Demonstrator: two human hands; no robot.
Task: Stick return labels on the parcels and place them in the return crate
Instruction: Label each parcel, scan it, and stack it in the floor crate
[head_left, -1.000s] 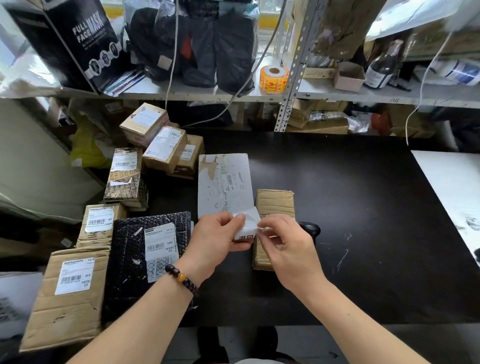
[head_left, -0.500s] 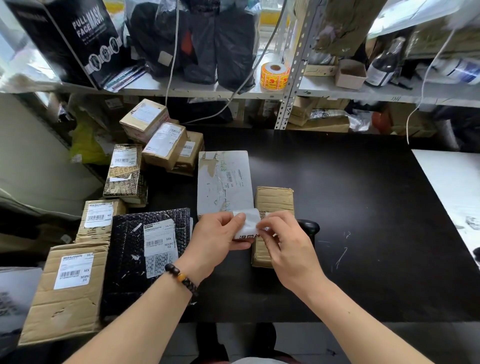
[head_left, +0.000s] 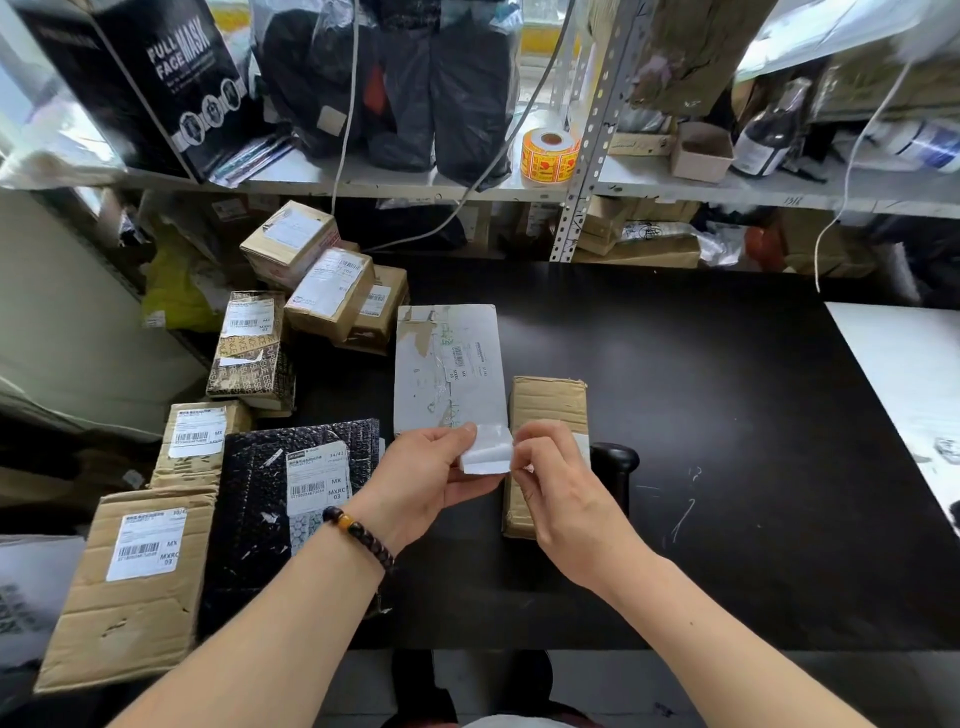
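Both hands hold a small white return label (head_left: 485, 449) above the black table (head_left: 727, 441). My left hand (head_left: 421, 480) pinches its left side and my right hand (head_left: 558, 486) pinches its right edge. Under the hands lies a narrow brown cardboard parcel (head_left: 548, 402), partly hidden by my right hand. Just left of it a flat grey parcel (head_left: 449, 369) with a torn surface and a small barcode label lies lengthwise. No crate can be made out.
Several labelled parcels crowd the table's left side: a black bubble mailer (head_left: 291, 499), a big brown box (head_left: 132, 587), smaller boxes (head_left: 332, 291) behind. A black knob-shaped object (head_left: 615, 462) stands right of the brown parcel. An orange sticker roll (head_left: 549, 155) sits on the shelf.
The label has turned in my fingers: its printed face no longer shows and a plain white side faces me. Both hands stay in the same spot over the brown parcel.
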